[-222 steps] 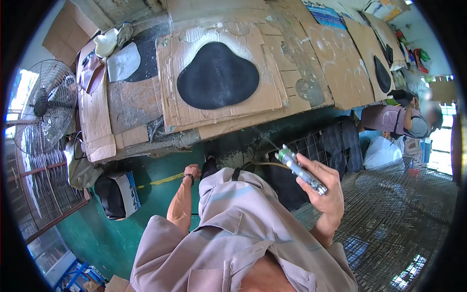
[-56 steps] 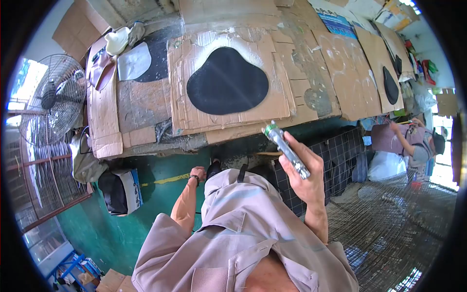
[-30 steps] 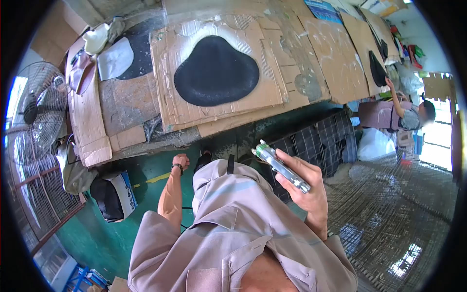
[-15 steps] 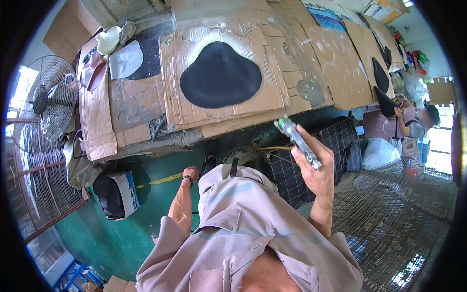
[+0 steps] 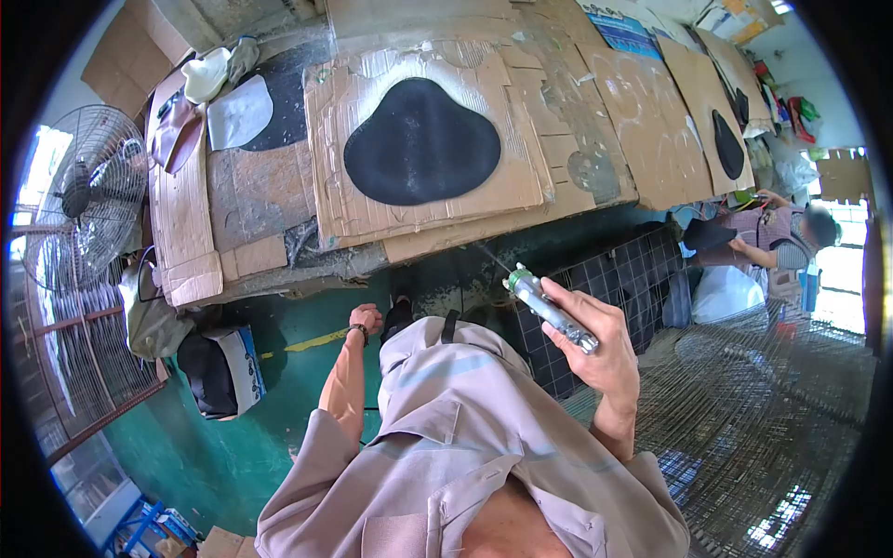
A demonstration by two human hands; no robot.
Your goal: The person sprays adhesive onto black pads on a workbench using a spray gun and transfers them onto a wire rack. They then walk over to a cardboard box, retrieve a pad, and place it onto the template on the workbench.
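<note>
My right hand [image 5: 600, 339] is wrapped around a spray gun [image 5: 555, 312] with a metal body and a green nozzle end. A faint streak of spray leaves the nozzle toward the table, below its front edge. My left hand [image 5: 366, 319] hangs low by my left side, fingers curled in, with nothing visible in it. On the table in front of me lies a black saddle-shaped pad [image 5: 423, 144]. It rests flat on a cardboard sheet [image 5: 335, 200], which has white residue around the pad's top edge. The gun is apart from the pad, to its lower right.
A wire fan [image 5: 84, 191] stands at the left. A box with black pieces [image 5: 219, 372] sits on the green floor. At the right are a wire mesh rack [image 5: 744, 418] and another person [image 5: 781, 232] holding a black piece. Another black pad [image 5: 728, 144] lies farther along the table.
My right hand has lowered the spray gun and moved it slightly left, away from the table. The other person's black piece has moved down and left. My left hand stays nearly still.
</note>
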